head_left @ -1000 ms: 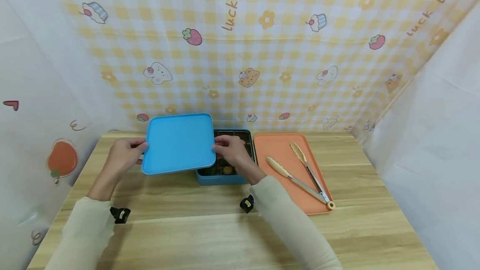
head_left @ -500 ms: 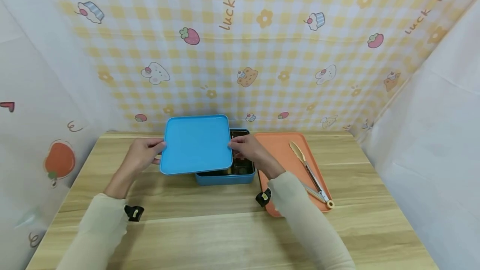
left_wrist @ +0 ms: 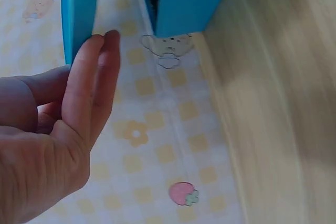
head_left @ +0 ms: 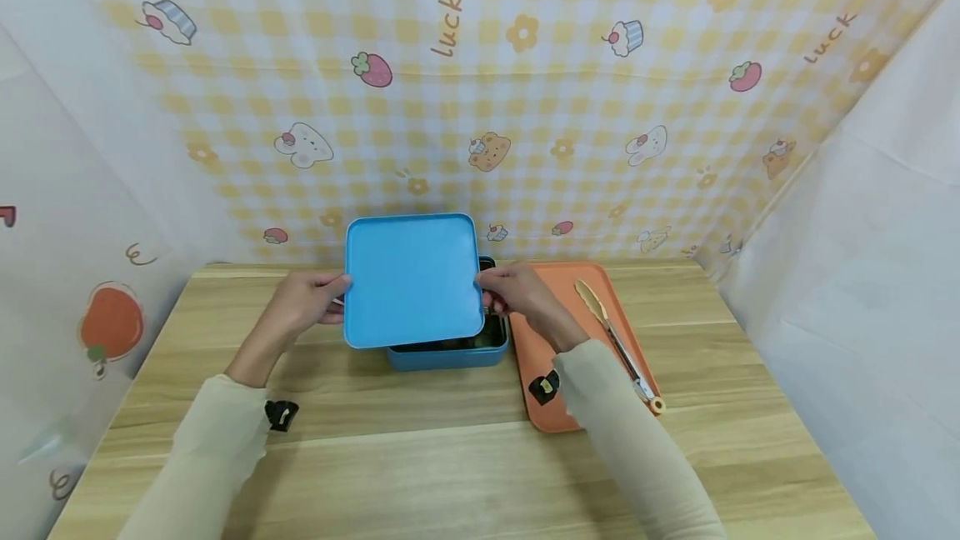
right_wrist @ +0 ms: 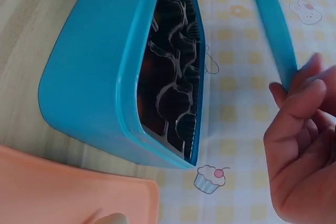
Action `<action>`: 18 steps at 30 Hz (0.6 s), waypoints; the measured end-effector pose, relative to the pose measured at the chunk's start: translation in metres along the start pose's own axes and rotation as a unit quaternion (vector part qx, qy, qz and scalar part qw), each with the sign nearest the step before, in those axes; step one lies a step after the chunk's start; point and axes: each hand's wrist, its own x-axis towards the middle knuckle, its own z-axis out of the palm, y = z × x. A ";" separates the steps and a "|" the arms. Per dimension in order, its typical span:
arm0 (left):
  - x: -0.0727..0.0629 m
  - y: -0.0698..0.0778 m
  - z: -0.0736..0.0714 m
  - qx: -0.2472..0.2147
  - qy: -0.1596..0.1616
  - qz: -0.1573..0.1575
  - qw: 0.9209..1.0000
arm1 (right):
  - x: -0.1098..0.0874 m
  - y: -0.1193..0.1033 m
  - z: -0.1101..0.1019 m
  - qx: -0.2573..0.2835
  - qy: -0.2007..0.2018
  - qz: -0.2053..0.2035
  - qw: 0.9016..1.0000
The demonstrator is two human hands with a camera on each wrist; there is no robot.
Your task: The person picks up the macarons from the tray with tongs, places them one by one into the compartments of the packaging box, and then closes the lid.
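Note:
A flat blue lid [head_left: 414, 280] is held up in the head view, its left edge pinched by my left hand [head_left: 302, 307] and its right edge by my right hand [head_left: 528, 298]. Behind and below it stands a blue box [head_left: 450, 358], mostly hidden by the lid. The right wrist view shows the box [right_wrist: 86, 72] open on top, with a dark divided insert [right_wrist: 173, 72] inside. A gap separates the lid [right_wrist: 275, 30] from the box rim there. In the left wrist view my left hand [left_wrist: 63, 124] has its fingers against the lid's edge [left_wrist: 79, 14].
An orange tray [head_left: 551, 415] lies right of the box. Tongs [head_left: 618, 344] with tan tips rest on it, partly covered by my right forearm. All stand on a wooden table [head_left: 390, 473] backed by a yellow checked cloth [head_left: 420, 123].
Both hands have carried the lid rightward, over more of the box, and raised it slightly in view. My right arm now covers part of the tray and tongs.

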 end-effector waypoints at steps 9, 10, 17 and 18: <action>-0.003 0.022 0.004 0.031 -0.003 0.039 0.999 | -0.004 -0.007 -0.013 0.025 0.044 -0.031 0.998; -0.003 0.024 0.004 0.031 -0.001 0.045 0.998 | -0.004 -0.008 -0.015 0.026 0.047 -0.036 0.998; -0.006 0.032 0.003 0.014 0.003 0.081 0.997 | -0.006 -0.010 -0.024 0.013 0.065 -0.042 0.997; -0.006 0.032 0.003 0.009 0.001 0.081 0.997 | -0.006 -0.010 -0.025 0.013 0.067 -0.041 0.997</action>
